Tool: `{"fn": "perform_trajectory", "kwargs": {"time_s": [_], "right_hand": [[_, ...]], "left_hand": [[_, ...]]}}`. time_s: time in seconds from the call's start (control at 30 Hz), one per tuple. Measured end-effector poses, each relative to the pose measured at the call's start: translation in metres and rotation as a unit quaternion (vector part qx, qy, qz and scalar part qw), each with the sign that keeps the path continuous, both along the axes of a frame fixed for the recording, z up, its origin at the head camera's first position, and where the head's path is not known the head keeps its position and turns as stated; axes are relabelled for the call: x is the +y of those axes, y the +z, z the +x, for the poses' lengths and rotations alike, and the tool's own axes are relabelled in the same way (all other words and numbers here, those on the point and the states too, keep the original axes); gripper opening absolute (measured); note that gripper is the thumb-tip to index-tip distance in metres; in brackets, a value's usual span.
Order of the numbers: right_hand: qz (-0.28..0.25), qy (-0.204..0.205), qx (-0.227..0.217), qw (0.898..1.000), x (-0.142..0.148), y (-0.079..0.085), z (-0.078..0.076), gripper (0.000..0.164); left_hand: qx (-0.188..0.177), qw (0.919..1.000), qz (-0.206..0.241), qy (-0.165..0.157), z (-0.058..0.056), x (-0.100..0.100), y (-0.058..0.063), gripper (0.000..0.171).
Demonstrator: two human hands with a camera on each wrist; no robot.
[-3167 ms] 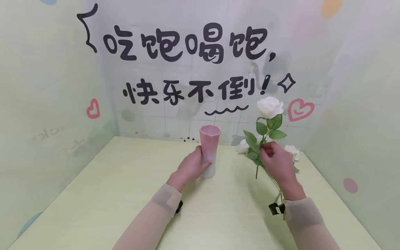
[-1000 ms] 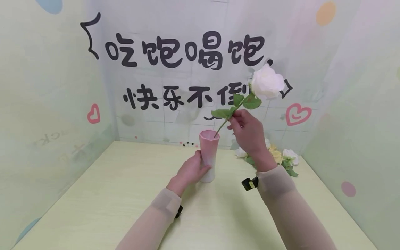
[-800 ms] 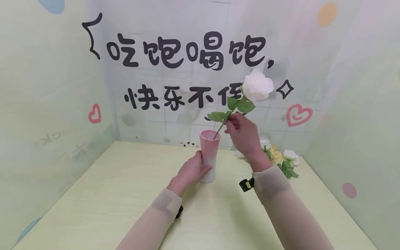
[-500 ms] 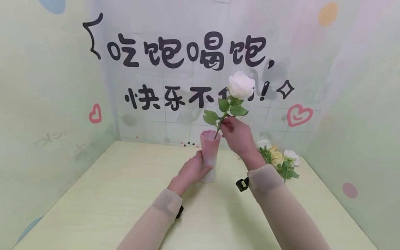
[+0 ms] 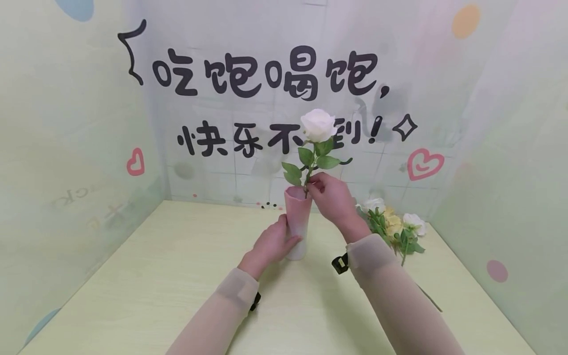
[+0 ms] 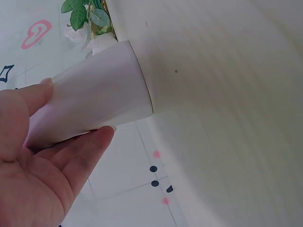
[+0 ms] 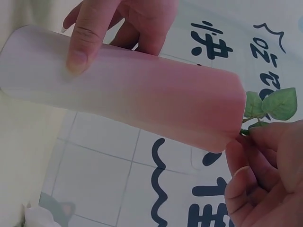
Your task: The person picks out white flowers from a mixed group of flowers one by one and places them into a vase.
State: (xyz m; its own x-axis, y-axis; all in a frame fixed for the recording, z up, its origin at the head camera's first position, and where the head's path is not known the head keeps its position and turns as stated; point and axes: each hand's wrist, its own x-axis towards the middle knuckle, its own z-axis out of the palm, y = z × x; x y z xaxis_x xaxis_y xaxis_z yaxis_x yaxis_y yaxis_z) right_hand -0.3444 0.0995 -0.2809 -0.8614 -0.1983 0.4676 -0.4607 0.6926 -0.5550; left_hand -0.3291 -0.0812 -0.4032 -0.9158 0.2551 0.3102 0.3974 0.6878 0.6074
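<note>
A tall vase (image 5: 298, 212), pink at the top and fading to white below, stands upright on the table. My left hand (image 5: 272, 240) grips its lower half from the left; in the left wrist view the thumb and fingers lie on either side of the vase (image 6: 94, 90). Just at the rim, my right hand (image 5: 333, 197) pinches the stem of a white rose (image 5: 318, 125) with green leaves (image 5: 327, 162). The lower stem is inside the vase, hidden by its wall. In the right wrist view the fingertips of my right hand (image 7: 265, 165) touch or nearly touch the rim.
More flowers lie at the back right of the pale table (image 5: 177, 276): white roses (image 5: 414, 224) and a yellow one (image 5: 393, 223), with one stem (image 5: 429, 298) reaching toward the front. A printed backdrop (image 5: 248, 29) encloses the table behind and at both sides.
My right hand picked the white rose from the flowers at the right and brought it to the vase. Lately the rose has tipped more upright and sunk lower. My left hand keeps its grip.
</note>
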Motion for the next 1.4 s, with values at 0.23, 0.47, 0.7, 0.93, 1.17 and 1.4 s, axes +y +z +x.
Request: {"fn": "perform_trajectory", "kwargs": {"time_s": [0.23, 0.47, 0.7, 0.93, 1.17, 1.4], "right_hand": [[0.005, 0.007, 0.015, 1.000, 0.001, -0.004, -0.002, 0.023], [-0.005, 0.008, 0.000, 1.000, 0.002, -0.003, 0.002, 0.021], [-0.010, 0.011, 0.000, 1.000, 0.006, -0.003, 0.008, 0.020], [-0.004, 0.008, 0.012, 1.000, 0.017, -0.010, 0.016, 0.021], [0.020, 0.000, 0.005, 1.000, 0.032, -0.028, 0.023, 0.022], [0.035, -0.010, -0.011, 0.999, 0.045, -0.052, 0.025, 0.021]], "left_hand": [[0.002, 1.0000, -0.005, 0.000, 0.001, 0.000, 0.002, 0.065], [-0.012, 0.9999, -0.008, 0.005, 0.001, 0.001, 0.003, 0.066], [-0.008, 0.9999, -0.005, 0.006, 0.000, 0.000, 0.002, 0.066], [-0.016, 0.9998, -0.001, 0.012, 0.000, 0.000, 0.002, 0.066], [-0.021, 0.9997, 0.000, 0.010, 0.000, 0.000, 0.001, 0.066], [-0.021, 0.9997, 0.000, 0.009, -0.002, 0.000, -0.001, 0.066]]}}
